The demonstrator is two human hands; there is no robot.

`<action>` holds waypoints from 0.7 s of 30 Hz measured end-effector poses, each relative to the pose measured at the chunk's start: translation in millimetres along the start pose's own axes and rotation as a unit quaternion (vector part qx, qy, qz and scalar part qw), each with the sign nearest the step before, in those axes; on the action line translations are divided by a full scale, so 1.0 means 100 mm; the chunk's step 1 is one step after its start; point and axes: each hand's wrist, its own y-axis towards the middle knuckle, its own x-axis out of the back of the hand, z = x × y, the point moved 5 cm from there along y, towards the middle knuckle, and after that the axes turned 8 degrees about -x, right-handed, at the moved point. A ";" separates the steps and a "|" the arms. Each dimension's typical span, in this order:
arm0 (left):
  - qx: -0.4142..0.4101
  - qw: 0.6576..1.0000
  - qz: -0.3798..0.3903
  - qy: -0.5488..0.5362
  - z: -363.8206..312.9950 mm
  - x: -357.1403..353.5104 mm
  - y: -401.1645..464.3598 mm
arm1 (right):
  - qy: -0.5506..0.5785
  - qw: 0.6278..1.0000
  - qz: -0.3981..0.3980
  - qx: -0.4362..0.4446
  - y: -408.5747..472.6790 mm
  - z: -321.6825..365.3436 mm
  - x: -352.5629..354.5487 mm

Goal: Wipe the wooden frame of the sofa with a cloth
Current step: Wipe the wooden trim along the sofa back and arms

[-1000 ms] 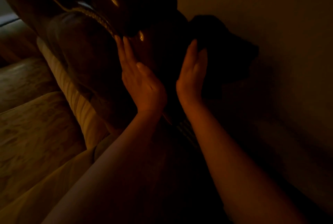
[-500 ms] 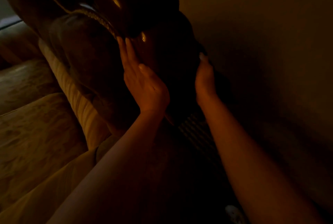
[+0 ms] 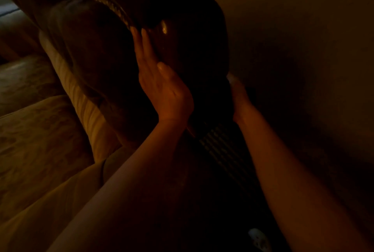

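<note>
Head view, looking down both forearms in very dim light. Left hand [image 3: 162, 89] lies flat with straight fingers pressed against the near face of the dark wooden frame [image 3: 182, 29], fingertips up by the braided trim [image 3: 113, 6] where wood meets padding; it holds nothing and seems to brace or feel the surface. Right hand [image 3: 238, 97] reaches round the far right side of the same post, between the wood and the wall [image 3: 303, 29]. Only its back and wrist show; its fingers are hidden behind the frame, so I cannot tell whether they are curled. The cloth cannot be made out here; if the hand has it, it is lost in shadow behind the post.

Judging by the small bright glints on it, the frame is polished and hard: rigid, fixed to the heavy sofa, probably slick under a cloth, and curved, so a soft cloth should fold around it. The cloth itself would likely be light and limp, best bunched in the palm and pressed on with flat fingers, not pinched by a corner.

Left of the frame, the padded sofa back [image 3: 85, 49] and a pale striped cushion edge [image 3: 81, 102] run toward the near seat cushions [image 3: 30, 140].

No brand, label or writing can be read.
</note>
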 end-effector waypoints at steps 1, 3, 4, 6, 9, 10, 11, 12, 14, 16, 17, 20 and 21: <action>0.000 1.000 -0.002 0.004 0.00 0.00 0.00 | -0.020 1.000 0.001 0.001 0.01 -0.04 0.00; 0.004 1.000 -0.007 0.012 -0.01 0.02 0.02 | 0.029 0.999 -0.027 -0.002 0.02 -0.10 -0.02; 0.007 1.000 -0.004 0.014 -0.02 0.02 0.03 | 0.087 0.995 -0.028 -0.026 0.00 -0.15 -0.04; 0.016 1.000 0.003 0.017 -0.05 0.03 0.04 | 0.147 0.984 -0.022 -0.097 -0.02 -0.34 -0.08; 0.032 0.998 0.032 0.033 -0.09 0.07 0.05 | 0.155 0.973 -0.051 -0.161 -0.22 -0.63 -0.30; 0.032 0.997 0.049 0.043 -0.09 0.10 0.07 | 0.273 0.943 -0.040 -0.186 -0.33 -0.72 -0.40; 0.028 0.996 0.071 0.044 -0.08 0.12 0.06 | 0.353 0.913 -0.016 -0.202 -0.42 -0.80 -0.50; 0.028 0.994 0.097 0.035 -0.07 0.15 0.02 | 0.407 0.889 -0.010 -0.210 -0.49 -0.85 -0.59; 0.049 0.987 0.150 0.010 -0.02 0.28 -0.19 | 0.452 0.867 -0.014 -0.209 -0.55 -0.90 -0.70; 0.094 0.978 0.187 0.003 0.02 0.49 -0.53 | 0.435 0.876 -0.018 -0.207 -0.55 -0.91 -0.65; 0.131 0.971 0.199 0.002 0.05 0.60 -0.70 | 0.420 0.885 -0.025 -0.201 -0.54 -0.91 -0.61; 0.289 0.929 0.233 0.002 0.23 0.77 -1.12 | 0.398 0.903 -0.030 -0.160 -0.52 -0.94 -0.54; 0.350 0.904 0.246 -0.010 0.28 0.77 -1.20 | 0.426 0.892 -0.006 -0.154 -0.55 -0.92 -0.57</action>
